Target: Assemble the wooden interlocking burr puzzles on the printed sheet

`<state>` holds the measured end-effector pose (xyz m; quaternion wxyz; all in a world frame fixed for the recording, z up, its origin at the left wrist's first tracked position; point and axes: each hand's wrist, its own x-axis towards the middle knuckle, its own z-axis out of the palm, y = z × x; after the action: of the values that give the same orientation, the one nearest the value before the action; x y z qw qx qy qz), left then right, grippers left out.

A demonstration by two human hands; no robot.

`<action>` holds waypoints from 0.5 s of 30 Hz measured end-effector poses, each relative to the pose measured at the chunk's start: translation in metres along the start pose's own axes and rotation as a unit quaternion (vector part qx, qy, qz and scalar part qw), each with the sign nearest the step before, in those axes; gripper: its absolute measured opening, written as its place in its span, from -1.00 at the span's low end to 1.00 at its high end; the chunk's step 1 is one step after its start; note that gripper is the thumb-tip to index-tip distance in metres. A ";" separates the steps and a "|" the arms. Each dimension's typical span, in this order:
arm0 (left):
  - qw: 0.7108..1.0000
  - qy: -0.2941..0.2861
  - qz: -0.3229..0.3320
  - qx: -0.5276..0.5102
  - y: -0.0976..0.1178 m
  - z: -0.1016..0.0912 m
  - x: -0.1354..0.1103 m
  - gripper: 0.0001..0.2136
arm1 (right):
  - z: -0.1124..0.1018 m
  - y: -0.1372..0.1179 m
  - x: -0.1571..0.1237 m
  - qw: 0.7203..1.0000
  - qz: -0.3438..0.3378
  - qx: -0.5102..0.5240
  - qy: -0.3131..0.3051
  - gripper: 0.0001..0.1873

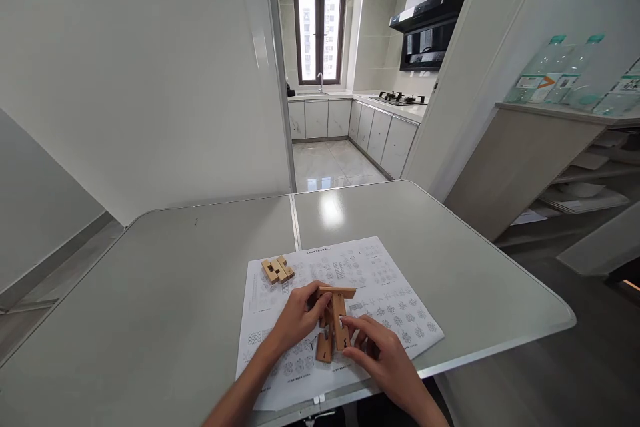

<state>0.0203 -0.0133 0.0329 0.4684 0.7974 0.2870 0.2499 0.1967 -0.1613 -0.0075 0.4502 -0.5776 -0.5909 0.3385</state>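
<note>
My left hand pinches a brown wooden puzzle piece that lies crosswise at the top of the cluster. Between the thumb and fingers of my right hand is a longer notched wooden puzzle piece, its end marked in black. Just left of it, a shorter marked wooden piece rests low over the paper. Fingers partly hide how these pieces meet. Under everything lies a white printed sheet with rows of small diagrams. Several light notched wooden pieces sit together near its upper left corner.
The grey-green table has a seam running away from me and a metal-trimmed edge. To the right, a shelf unit carries plastic bottles. Beyond the table, a doorway leads into a kitchen with white cabinets.
</note>
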 end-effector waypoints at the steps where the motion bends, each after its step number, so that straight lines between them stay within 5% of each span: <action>1: 1.000 0.001 -0.004 -0.010 0.000 0.000 0.000 -0.68 | 0.000 0.000 0.000 1.000 -0.002 -0.001 0.001 -0.59; 15: 1.000 0.019 -0.013 -0.020 -0.006 0.001 0.001 -0.68 | -0.004 -0.005 0.000 0.995 0.015 0.088 0.039 -0.58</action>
<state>0.0206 -0.0111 0.0275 0.4823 0.7788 0.3013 0.2647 0.1986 -0.1619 -0.0019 0.5169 -0.5577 -0.5316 0.3730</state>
